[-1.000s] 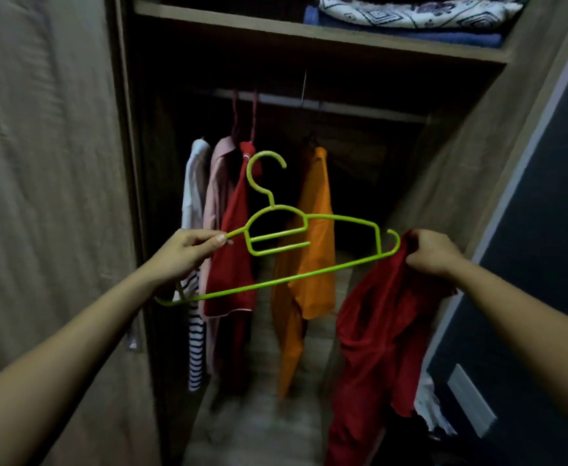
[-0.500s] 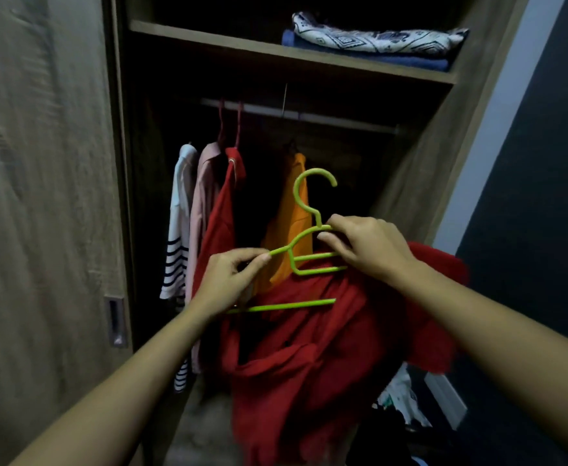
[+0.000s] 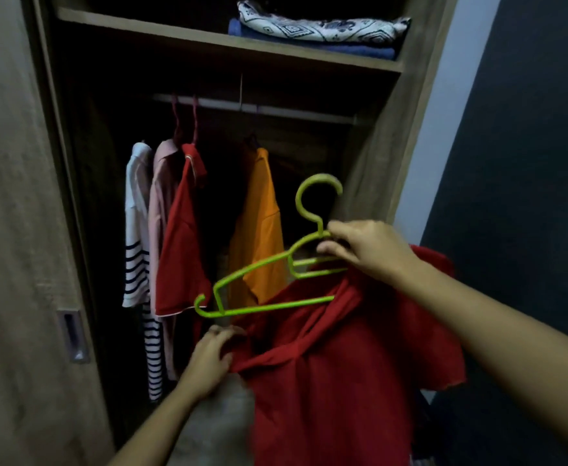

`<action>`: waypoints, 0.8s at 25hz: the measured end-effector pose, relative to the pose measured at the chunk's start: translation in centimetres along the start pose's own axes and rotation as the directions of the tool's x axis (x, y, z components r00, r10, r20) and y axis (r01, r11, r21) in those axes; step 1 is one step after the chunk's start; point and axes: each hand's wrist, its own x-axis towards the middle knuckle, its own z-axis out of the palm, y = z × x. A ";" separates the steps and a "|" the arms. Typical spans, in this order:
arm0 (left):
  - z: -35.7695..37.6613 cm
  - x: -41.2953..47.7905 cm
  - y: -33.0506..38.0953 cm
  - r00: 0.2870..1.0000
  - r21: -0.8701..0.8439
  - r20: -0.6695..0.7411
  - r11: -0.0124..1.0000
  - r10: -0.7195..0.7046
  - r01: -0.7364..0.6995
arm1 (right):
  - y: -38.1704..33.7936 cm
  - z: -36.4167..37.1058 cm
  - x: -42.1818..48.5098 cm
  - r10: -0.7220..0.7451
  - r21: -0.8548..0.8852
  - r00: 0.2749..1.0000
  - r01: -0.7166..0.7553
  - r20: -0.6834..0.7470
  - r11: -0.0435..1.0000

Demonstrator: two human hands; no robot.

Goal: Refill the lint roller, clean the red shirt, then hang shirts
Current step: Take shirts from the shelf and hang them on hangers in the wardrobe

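Since half a second ago the left hand (image 3: 210, 359) has let go of the hanger (image 3: 259, 265) and dropped below it onto the red shirt (image 3: 336, 364); the hanger's left tip now shows clear of the cloth.

Far left of the fingers stands the door (image 3: 13, 230). Between it and the left fingers hang a striped shirt (image 3: 136, 264), a pink shirt (image 3: 159, 213) and a second red one (image 3: 180, 250), all on the rail (image 3: 275, 109). The left fingers are curled, pinching a fold at the red shirt's edge, perhaps the collar; blur hides which. Just above them is the hanger's bottom bar, with an orange shirt (image 3: 259, 237) behind it. The right hand (image 3: 366, 252) has thumb and fingers clamped on the hanger just under its hook. The hanger's right half is buried in the red shirt, which drapes below those fingers.
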 end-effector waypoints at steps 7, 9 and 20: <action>-4.3 1.3 1.2 0.953 0.038 -0.296 0.996 -0.063 0.077 | -1.1 6.9 -5.3 0.115 -0.083 0.983 -0.104 0.145 0.991; -3.9 0.3 5.9 0.906 0.069 -0.394 0.988 0.152 -0.136 | -1.1 7.3 -4.2 0.227 0.015 0.968 -0.230 0.105 0.973; -8.5 2.0 8.1 0.895 0.389 -0.259 0.888 0.362 -0.247 | -1.3 4.0 -2.0 0.190 0.309 0.978 -0.157 -0.080 0.938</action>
